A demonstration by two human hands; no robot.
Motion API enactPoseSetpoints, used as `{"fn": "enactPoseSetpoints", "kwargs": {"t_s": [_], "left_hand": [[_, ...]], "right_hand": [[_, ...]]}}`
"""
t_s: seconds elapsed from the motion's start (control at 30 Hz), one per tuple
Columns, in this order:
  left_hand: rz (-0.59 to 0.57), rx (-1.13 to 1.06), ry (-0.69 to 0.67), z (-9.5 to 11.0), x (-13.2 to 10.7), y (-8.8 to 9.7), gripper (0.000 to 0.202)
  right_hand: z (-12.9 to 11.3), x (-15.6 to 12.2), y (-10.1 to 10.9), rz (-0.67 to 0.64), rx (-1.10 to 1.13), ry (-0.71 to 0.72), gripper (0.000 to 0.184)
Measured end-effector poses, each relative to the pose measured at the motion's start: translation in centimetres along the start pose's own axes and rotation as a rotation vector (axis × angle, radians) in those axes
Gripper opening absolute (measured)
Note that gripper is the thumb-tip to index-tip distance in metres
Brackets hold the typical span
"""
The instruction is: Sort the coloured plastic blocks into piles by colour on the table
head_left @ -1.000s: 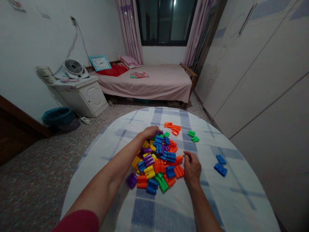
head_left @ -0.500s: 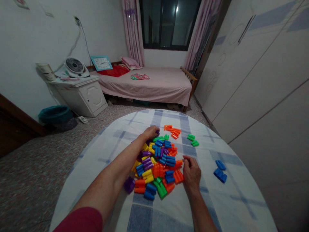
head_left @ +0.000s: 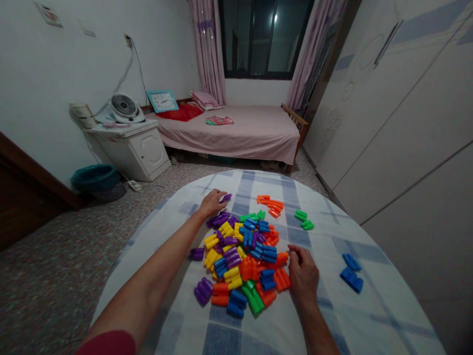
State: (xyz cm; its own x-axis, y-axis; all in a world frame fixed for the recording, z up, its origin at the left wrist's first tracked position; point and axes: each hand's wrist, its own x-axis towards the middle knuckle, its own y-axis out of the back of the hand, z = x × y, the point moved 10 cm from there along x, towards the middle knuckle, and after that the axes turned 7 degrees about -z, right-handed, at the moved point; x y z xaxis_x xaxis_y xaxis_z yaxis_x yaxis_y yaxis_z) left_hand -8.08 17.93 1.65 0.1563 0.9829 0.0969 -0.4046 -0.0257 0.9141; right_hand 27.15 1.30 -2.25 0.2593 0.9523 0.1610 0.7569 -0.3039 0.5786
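A heap of coloured plastic blocks (head_left: 244, 251) lies in the middle of a round table with a blue-checked cloth (head_left: 258, 325). My left hand (head_left: 212, 202) reaches to the far left of the heap, fingers closed on a purple block (head_left: 226, 197). My right hand (head_left: 303, 273) rests at the heap's right edge, fingers curled against an orange block (head_left: 282, 258). Apart from the heap lie a small group of orange blocks (head_left: 271, 204), a few green blocks (head_left: 304, 220) and two blue blocks (head_left: 352, 272).
Beyond the table stand a bed with a pink cover (head_left: 240, 130), a white cabinet (head_left: 131, 148) with a fan (head_left: 123, 107), and a teal basin (head_left: 95, 177) on the floor. Wardrobe doors (head_left: 399, 113) run along the right.
My left hand has moved left and away from the heap with a purple block in its fingers. My right hand has stayed at the heap's right edge. The camera has shifted slightly.
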Motion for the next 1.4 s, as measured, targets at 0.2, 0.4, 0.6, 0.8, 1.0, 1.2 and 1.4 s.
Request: {"fn": "enactPoseSetpoints", "kwargs": {"t_s": [0.2, 0.4, 0.6, 0.8, 1.0, 1.2, 1.4], "left_hand": [[-0.075, 0.054, -0.008, -0.1, -1.0, -1.0, 0.056], [-0.120, 0.124, 0.017, 1.0, 0.9, -1.8, 0.042], [-0.064, 0.137, 0.131, -0.1, 1.4, -0.6, 0.050], [-0.108, -0.021, 0.047, 0.0, -3.1, 0.4, 0.037], [-0.266, -0.074, 0.000, 0.9, -5.4, -1.4, 0.041], [-0.266, 0.042, 0.080, 1.3, -3.9, -2.1, 0.035], [-0.187, 0.075, 0.142, 1.1, -2.6, -2.2, 0.035]], "right_hand": [[0.2, 0.0, -0.3, -0.007, -0.010, 0.018, 0.037], [0.2, 0.0, -0.3, -0.009, 0.018, 0.022, 0.036], [0.0, -0.1, -0.2, -0.010, 0.013, 0.011, 0.036], [-0.6, -0.2, 0.1, 0.014, 0.010, 0.045, 0.037], [-0.4, -0.1, -0.1, 0.013, 0.014, 0.043, 0.034], [-0.6, -0.1, 0.0, 0.010, 0.004, 0.052, 0.035], [-0.6, -0.1, -0.1, 0.001, -0.006, 0.041, 0.035]]}}
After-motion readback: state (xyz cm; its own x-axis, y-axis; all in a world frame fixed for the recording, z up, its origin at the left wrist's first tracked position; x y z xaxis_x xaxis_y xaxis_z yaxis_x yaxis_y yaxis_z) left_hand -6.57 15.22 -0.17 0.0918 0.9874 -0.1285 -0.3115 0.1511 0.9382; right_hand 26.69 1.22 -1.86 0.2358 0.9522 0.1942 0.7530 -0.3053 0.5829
